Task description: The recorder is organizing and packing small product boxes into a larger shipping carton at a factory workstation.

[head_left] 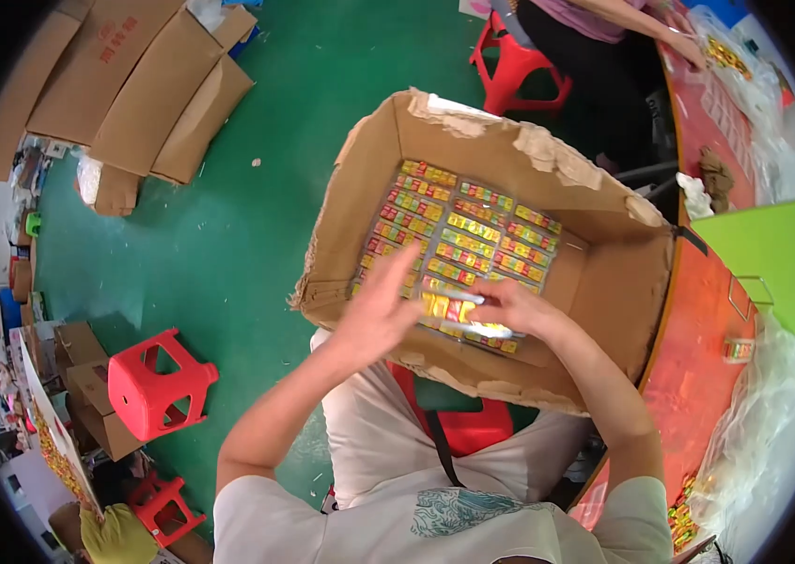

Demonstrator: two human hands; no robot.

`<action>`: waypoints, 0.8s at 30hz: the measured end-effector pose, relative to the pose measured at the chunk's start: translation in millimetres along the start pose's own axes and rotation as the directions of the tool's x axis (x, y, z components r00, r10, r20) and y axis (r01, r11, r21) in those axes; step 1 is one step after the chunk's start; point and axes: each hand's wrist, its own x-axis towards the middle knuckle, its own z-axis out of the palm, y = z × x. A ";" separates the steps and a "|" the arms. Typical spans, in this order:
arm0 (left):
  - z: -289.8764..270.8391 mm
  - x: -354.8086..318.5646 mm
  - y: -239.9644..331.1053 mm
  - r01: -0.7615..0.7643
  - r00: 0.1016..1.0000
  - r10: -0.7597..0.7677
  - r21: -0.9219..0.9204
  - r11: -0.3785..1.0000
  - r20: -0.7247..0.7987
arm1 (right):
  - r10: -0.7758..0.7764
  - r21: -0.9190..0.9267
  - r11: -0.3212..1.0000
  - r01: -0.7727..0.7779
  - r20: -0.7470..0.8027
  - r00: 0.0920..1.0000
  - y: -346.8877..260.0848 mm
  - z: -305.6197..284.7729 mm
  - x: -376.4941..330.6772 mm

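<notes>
A large torn-edged cardboard box (pixel 604 296) stands in front of me. Inside it lie rows of small colourful packs (pixel 468 230), in yellow, red and green, set in clear trays. My right hand (pixel 515 307) reaches over the near part of the rows, its thumb and fingers closed on the end of a shiny clear-wrapped pack (pixel 449 308) of yellow and red pieces. My left hand (pixel 383 303) hovers over the left rows near that pack's other end. Its fingers are apart, slightly blurred, and hold nothing.
On the right runs a red table (pixel 689 348) with a green panel (pixel 773 254) and clear plastic bags (pixel 755 423). Red stools (pixel 158 381) and folded cartons (pixel 134 75) stand on the green floor (pixel 257 235). Another person's hand (pixel 689 47) works at the table's far end.
</notes>
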 end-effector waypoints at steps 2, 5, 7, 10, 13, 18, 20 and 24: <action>-39.1 -8.6 2.5 -0.001 0.974 -0.023 -0.105 0.994 -0.226 | 0.064 0.062 0.996 -0.063 -0.024 0.998 6.1 5.8 46.9; -65.3 -30.7 3.6 -0.096 0.829 -0.105 -0.325 0.941 -0.549 | 0.076 -0.011 0.997 -0.078 -0.123 0.989 58.6 20.1 107.0; -77.6 -52.7 -12.3 -0.054 0.693 -0.152 -0.261 0.964 -0.704 | 0.104 -0.034 0.994 -0.108 -0.094 0.990 74.2 41.2 138.5; -86.8 -87.8 -38.0 -0.079 0.654 -0.191 -0.317 0.945 -0.732 | 0.145 -0.036 0.988 -0.149 -0.093 0.985 85.4 73.2 168.2; -77.6 -101.7 -62.5 -0.050 0.638 -0.274 -0.395 0.917 -0.719 | 0.072 -0.072 0.994 -0.087 -0.192 0.979 91.3 93.6 177.9; -68.4 -104.6 -80.2 0.011 0.655 -0.388 -0.506 0.863 -0.648 | 0.185 -0.185 0.963 -0.195 -0.071 0.980 83.4 96.5 187.7; -68.6 -104.2 -83.1 0.033 0.669 -0.394 -0.504 0.863 -0.631 | 0.184 -0.267 0.942 -0.204 -0.096 0.978 76.8 100.9 186.9; -66.7 -105.3 -86.3 0.074 0.685 -0.415 -0.509 0.858 -0.599 | 0.142 -0.453 0.869 -0.198 -0.156 0.978 66.1 108.4 181.2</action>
